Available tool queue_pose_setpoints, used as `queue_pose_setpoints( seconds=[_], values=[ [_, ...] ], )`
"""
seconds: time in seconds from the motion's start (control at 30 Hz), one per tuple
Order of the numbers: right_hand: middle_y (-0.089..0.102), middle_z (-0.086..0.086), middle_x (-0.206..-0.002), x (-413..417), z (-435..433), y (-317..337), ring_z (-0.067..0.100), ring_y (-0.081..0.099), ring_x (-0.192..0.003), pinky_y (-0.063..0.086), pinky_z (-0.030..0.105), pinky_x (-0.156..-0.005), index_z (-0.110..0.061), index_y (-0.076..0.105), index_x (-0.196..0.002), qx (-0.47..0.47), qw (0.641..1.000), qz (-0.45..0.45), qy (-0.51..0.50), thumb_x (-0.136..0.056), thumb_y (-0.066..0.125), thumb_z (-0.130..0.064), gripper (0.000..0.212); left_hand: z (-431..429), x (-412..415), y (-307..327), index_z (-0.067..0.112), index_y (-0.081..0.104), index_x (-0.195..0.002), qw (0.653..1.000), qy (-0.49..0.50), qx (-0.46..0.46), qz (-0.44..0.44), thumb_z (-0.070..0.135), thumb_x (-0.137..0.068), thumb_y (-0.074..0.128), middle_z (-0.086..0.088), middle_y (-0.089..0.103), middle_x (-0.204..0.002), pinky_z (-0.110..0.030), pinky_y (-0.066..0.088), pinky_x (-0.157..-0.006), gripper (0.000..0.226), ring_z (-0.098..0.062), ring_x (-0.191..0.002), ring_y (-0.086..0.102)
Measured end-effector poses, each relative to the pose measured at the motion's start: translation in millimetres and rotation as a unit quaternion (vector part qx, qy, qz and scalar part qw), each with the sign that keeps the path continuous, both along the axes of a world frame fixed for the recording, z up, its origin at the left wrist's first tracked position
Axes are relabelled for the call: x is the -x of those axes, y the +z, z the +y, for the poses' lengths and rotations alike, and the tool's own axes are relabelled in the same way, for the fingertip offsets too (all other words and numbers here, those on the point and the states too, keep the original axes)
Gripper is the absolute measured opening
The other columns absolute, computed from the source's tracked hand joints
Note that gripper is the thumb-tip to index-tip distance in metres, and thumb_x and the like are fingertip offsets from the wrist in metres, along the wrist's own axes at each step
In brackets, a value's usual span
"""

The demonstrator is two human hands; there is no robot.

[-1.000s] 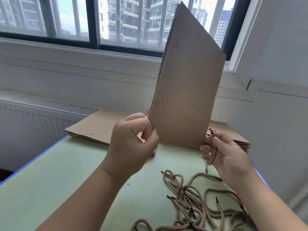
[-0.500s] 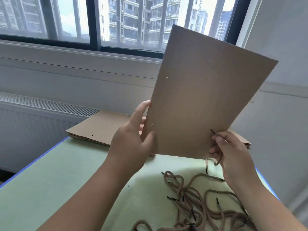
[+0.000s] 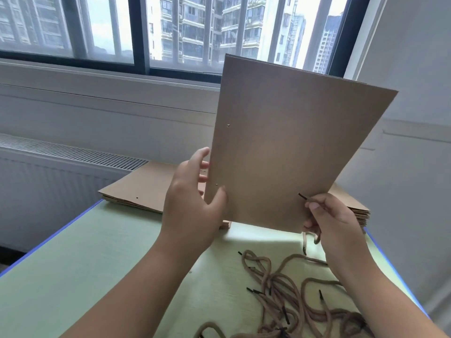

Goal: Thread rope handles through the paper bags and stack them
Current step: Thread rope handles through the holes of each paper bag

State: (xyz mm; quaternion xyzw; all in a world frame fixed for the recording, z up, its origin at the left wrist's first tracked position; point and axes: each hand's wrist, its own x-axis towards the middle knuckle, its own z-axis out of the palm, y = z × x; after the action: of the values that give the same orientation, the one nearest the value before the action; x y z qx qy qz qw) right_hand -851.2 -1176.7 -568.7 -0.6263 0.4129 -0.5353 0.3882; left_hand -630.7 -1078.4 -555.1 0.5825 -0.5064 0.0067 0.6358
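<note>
A flat, stiff brown paper bag (image 3: 292, 147) is held up in the air above the pale green table (image 3: 73, 276), tipped a little to one side. It looks smooth and has two tiny round holes (image 3: 228, 125) near its left edge.

The left hand (image 3: 192, 211) grips the bag's lower left edge. Its thumb presses on the front by the lower hole, and its fingers go behind.

The right hand (image 3: 334, 223) is at the bag's bottom right corner. Its thumb and finger are squeezed together on a thin brown rope (image 3: 303, 196) with a hard black tip that pokes up over the paper.

More soft brown ropes (image 3: 292, 296) lie in a curly heap on the table. Behind them sit two piles of flat brown bags (image 3: 144, 189).
</note>
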Motion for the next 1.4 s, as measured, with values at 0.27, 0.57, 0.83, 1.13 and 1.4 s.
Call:
queue_pose_setpoints(
  seconds=[0.27, 0.57, 0.83, 1.13, 1.4],
  values=[
    [0.049, 0.012, -0.075, 4.4, 1.3, 4.3, 0.025, 0.048, -0.067, 0.041, 0.012, -0.044, -0.008, 0.062, -0.085, -0.016, 1.000, -0.006, 0.000, -0.103, 0.047, -0.001, 0.024, 1.0, 0.3, 3.4, 0.033, 0.062, -0.135, 1.000, 0.008, 0.019, -0.015, 0.009, -0.089, 0.072, 0.021, 0.061, -0.105, -0.023, 0.053, -0.072, 0.053, -0.007, -0.090, 0.064],
    [0.055, -0.007, -0.069, 0.0, -0.5, -5.6, 0.016, 0.055, -0.065, 0.046, 0.030, -0.066, -0.015, 0.064, -0.082, 0.026, 0.998, 0.062, 0.017, -0.102, 0.052, -0.004, 0.025, 10.9, 4.4, 16.7, 0.050, 0.063, -0.116, 0.997, -0.021, 0.052, 0.044, 0.009, -0.092, 0.067, 0.025, 0.071, -0.096, -0.017, 0.051, -0.066, 0.048, -0.006, -0.083, 0.068],
    [0.056, 0.000, -0.095, -2.8, 3.8, -3.5, 0.012, 0.055, -0.066, 0.052, 0.027, -0.059, -0.036, 0.068, -0.079, 0.082, 0.990, 0.112, 0.001, -0.100, 0.058, -0.008, 0.036, 16.1, 3.4, 25.1, 0.039, 0.073, -0.106, 0.989, -0.063, 0.097, 0.095, 0.007, -0.098, 0.066, 0.012, 0.076, -0.086, -0.038, 0.061, -0.063, 0.034, -0.010, -0.064, 0.065],
    [0.068, -0.020, -0.071, -10.3, 36.2, 46.9, 0.007, 0.061, -0.070, 0.040, 0.009, -0.063, -0.025, 0.077, -0.099, 0.233, 0.964, 0.130, 0.011, -0.093, 0.067, -0.012, 0.018, 14.7, 9.9, 26.9, 0.039, 0.074, -0.101, 0.989, -0.079, 0.098, 0.079, 0.013, -0.095, 0.065, 0.000, 0.073, -0.083, -0.052, 0.056, -0.057, 0.029, -0.039, -0.066, 0.061],
    [0.062, 0.002, -0.064, -60.5, 54.5, 77.4, 0.020, 0.055, -0.057, 0.046, 0.034, -0.055, -0.017, 0.067, -0.081, 0.301, 0.945, 0.072, 0.104, -0.090, 0.071, -0.002, 0.018, 13.5, 13.8, 24.2, 0.042, 0.074, -0.106, 0.990, -0.086, 0.091, 0.061, 0.015, -0.093, 0.063, 0.002, 0.075, -0.086, -0.050, 0.058, -0.061, 0.031, -0.030, -0.067, 0.064]
  ],
)
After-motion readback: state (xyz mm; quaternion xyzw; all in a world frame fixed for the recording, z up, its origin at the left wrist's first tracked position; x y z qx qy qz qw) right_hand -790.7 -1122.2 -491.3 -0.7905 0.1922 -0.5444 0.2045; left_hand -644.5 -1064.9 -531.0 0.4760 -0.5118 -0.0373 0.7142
